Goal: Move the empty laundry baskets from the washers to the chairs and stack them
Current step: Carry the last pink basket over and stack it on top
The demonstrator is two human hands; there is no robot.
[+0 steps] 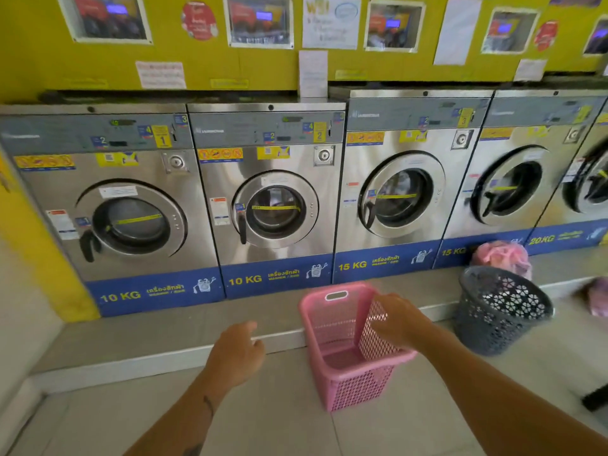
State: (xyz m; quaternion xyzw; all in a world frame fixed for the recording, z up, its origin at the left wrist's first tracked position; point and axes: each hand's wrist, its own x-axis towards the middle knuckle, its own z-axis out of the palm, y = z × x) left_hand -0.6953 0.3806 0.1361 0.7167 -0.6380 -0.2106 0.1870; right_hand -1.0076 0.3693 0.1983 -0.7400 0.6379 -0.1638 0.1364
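Laundry baskets wait on the floor by the step's edge under the washers [269,192]: a grey basket [500,311], then a pink basket [348,343] (empty). Right hand [398,320], loosely curled, touches its rim, gripping nothing yet; left hand [237,350] hangs open. Better to grip the rim firmly.

Washers [269,205] in a row along the back wall, on a raised step [164,334]. Rectangular basket [348,363] on floor before the step; round basket [500,311] to its right, bag [503,258] behind that.
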